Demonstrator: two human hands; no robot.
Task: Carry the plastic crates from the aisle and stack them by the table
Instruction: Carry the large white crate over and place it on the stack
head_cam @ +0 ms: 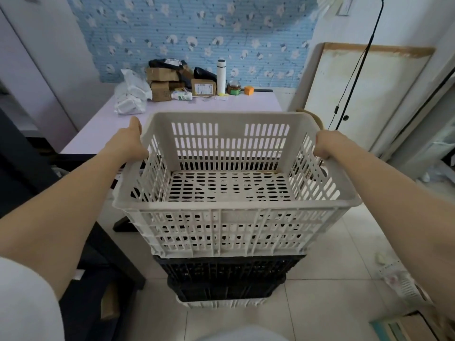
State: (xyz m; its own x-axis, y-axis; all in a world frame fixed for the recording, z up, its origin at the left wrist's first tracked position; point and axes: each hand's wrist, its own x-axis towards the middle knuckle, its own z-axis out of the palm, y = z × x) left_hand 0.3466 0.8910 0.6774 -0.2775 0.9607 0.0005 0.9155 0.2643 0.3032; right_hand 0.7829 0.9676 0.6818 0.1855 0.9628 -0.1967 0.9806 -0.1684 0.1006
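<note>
A white slotted plastic crate (229, 225) fills the middle of the head view, empty inside. My left hand (130, 141) grips its left rim and my right hand (328, 143) grips its right rim. The crate sits on top of a stack: two black crates (226, 269) below it and a further white crate (221, 303) at the bottom on the tiled floor. The stack stands right in front of the pale purple table (103, 129).
The table's back edge holds cardboard boxes (161, 87), white bags (133, 94), a white flask (221, 76) and a jar (234, 88). A dark bench or frame (108, 257) runs along the left. A white board (357, 94) leans at right; litter lies on the floor at lower right.
</note>
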